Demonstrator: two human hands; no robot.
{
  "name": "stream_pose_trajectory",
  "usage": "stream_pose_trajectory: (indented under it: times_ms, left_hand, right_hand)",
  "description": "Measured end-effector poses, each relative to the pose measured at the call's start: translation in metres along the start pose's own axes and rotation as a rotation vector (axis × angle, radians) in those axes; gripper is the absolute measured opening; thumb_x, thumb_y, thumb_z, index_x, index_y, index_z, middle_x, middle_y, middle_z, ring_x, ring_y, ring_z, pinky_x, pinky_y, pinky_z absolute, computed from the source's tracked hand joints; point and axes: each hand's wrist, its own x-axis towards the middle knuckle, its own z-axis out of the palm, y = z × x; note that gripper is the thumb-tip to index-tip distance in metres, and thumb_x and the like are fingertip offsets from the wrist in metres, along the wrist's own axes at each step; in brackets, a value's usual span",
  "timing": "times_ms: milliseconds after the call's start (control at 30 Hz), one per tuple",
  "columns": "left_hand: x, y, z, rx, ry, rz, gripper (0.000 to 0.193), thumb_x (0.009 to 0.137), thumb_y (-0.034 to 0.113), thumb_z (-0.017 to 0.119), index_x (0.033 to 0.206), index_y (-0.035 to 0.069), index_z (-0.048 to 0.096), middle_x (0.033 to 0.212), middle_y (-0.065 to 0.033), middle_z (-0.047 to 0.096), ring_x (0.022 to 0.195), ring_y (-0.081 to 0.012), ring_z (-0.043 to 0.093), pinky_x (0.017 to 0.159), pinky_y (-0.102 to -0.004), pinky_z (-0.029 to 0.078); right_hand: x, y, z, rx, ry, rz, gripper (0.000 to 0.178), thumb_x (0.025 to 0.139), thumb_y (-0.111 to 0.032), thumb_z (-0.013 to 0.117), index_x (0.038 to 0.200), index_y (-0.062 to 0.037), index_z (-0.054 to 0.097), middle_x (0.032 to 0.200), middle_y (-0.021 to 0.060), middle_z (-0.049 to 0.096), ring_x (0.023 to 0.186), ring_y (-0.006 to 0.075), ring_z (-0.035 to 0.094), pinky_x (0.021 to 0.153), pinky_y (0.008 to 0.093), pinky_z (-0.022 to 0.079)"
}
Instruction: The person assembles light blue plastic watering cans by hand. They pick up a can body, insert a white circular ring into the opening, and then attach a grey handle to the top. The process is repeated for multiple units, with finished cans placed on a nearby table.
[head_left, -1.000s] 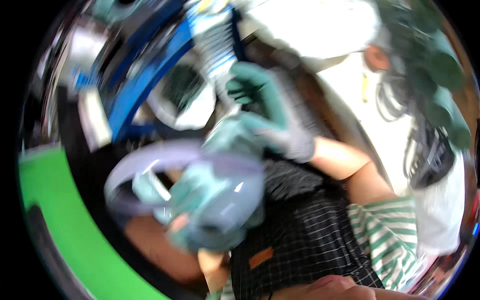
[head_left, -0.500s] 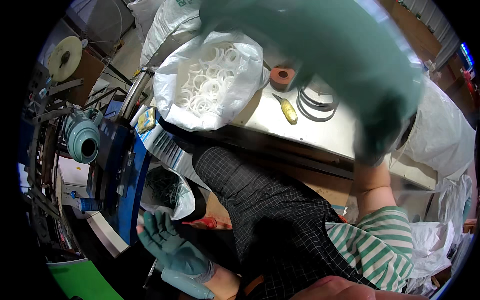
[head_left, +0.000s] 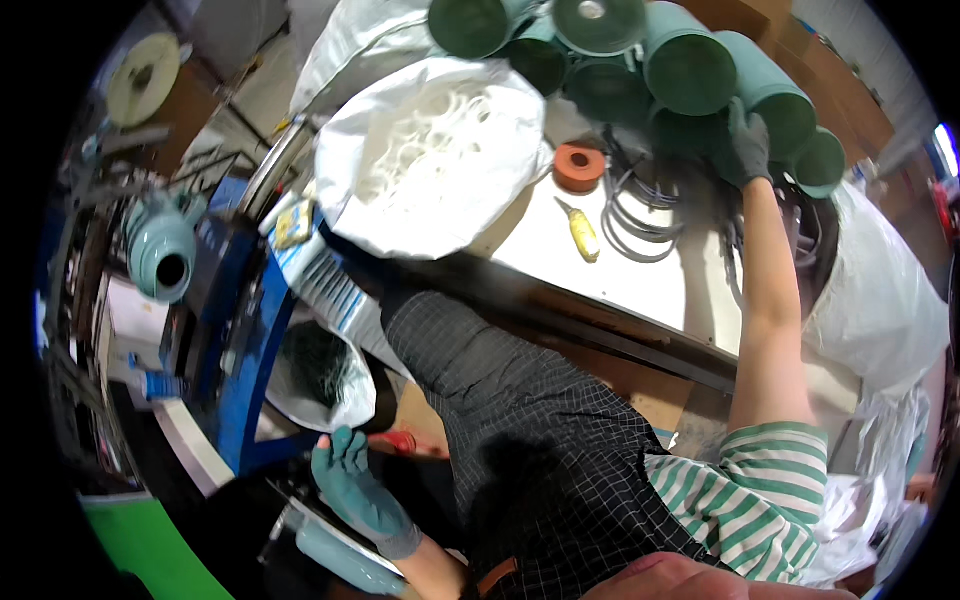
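Several green, open-ended cylinders (head_left: 690, 72) lie stacked at the far side of the table, mouths toward me. My right hand (head_left: 748, 145), in a grey-green glove, reaches up to the stack. Its fingers stretch along the rim of a cylinder (head_left: 785, 118) at the right and touch it. Down at the lower left, my left hand (head_left: 362, 495) wears a similar glove and holds nothing. Its fingers are loosely bent and apart. Just below it lies a pale blue-green cylindrical thing (head_left: 345, 562), partly cut off by darkness and my forearm.
A white bag of white rings (head_left: 425, 150) stands on the table (head_left: 640, 285). Beside it are an orange roll (head_left: 579, 168), a yellow-handled tool (head_left: 583, 235) and dark hoops (head_left: 640, 230). A bag of dark green strips (head_left: 318, 370) sits below, near blue machinery (head_left: 245, 390).
The large green cylinder, blurred above the table with my right hand at it, is now among the stack. My right arm has stretched farther away. My left hand has shifted slightly right.
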Motion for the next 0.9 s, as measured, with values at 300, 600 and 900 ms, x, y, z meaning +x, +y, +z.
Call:
stream_pose_trajectory:
  times_ms: [300,600,900]
  left_hand:
    - [-0.041,-0.003,-0.021,0.123,0.161,-0.051,0.055,0.099,0.028,0.076,0.143,0.003,0.055,0.136,-0.0149,0.064,0.121,-0.0228,0.064,0.104,-0.0372,0.051]
    - [-0.208,-0.062,-0.204,0.847,0.945,-0.514,0.045,0.087,0.033,0.079,0.117,0.003,0.064,0.103,-0.0207,0.068,0.097,-0.0345,0.068,0.084,-0.0458,0.054]
    - [-0.314,-0.132,-0.328,1.016,1.253,-0.872,0.073,0.088,0.05,0.076,0.135,-0.001,0.051,0.134,-0.0266,0.058,0.128,-0.044,0.055,0.11,-0.051,0.044]
  right_hand:
    - [-0.32,-0.108,0.023,0.574,-0.193,-0.798,0.056,0.105,-0.023,0.07,0.147,0.0078,0.052,0.147,0.0277,0.058,0.13,0.0358,0.062,0.109,0.0452,0.053]
    - [-0.497,-0.255,-0.05,0.883,-1.018,-1.304,0.047,0.106,-0.014,0.065,0.148,0.0035,0.054,0.149,0.0217,0.059,0.135,0.0363,0.055,0.116,0.0495,0.041]
    - [-0.52,-0.262,-0.049,0.783,-1.536,-1.03,0.05,0.105,-0.012,0.062,0.15,0.006,0.05,0.15,0.0222,0.057,0.137,0.0339,0.055,0.12,0.0438,0.038]
